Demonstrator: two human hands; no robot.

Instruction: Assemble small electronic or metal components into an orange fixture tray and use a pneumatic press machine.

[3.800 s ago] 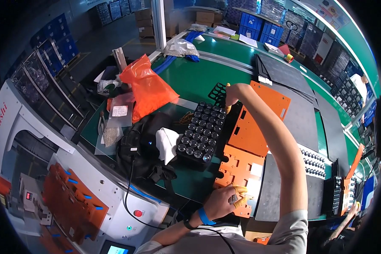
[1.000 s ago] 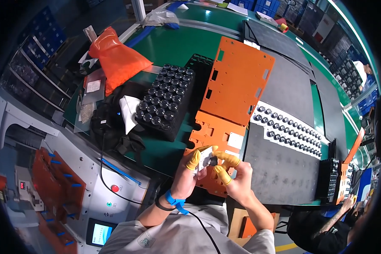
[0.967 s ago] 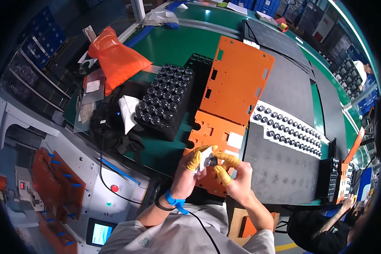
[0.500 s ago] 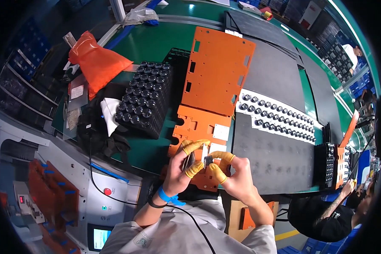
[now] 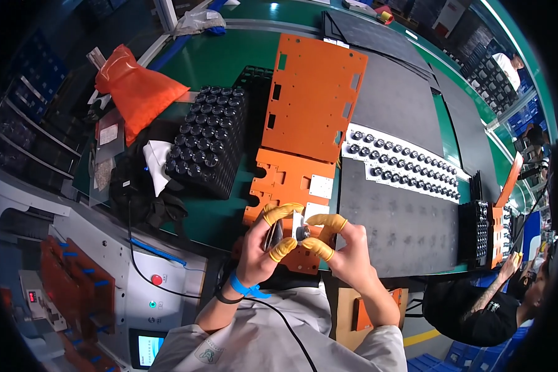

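Observation:
My left hand (image 5: 263, 245) and my right hand (image 5: 344, 251) meet close to my chest, over the near edge of the green table (image 5: 223, 68). Both wear yellow finger cots. Between their fingertips they pinch a small dark cylindrical part with a white tab (image 5: 299, 229). My left hand also holds a thin dark flat piece (image 5: 273, 234) in its palm. Just beyond the hands lies a small orange plate with cut-outs (image 5: 291, 186).
A large orange plate (image 5: 313, 93) lies further back. A black tray of dark cylinders (image 5: 208, 142) sits to the left, an orange bag (image 5: 136, 90) behind it. A white strip with rows of cylinders (image 5: 406, 164) lies on a black mat (image 5: 397, 223). Another person (image 5: 477, 304) stands at the lower right.
Earlier my right arm reached far over the table to the orange plate; since then both hands have come together near my body, and they turn the small part between the fingertips.

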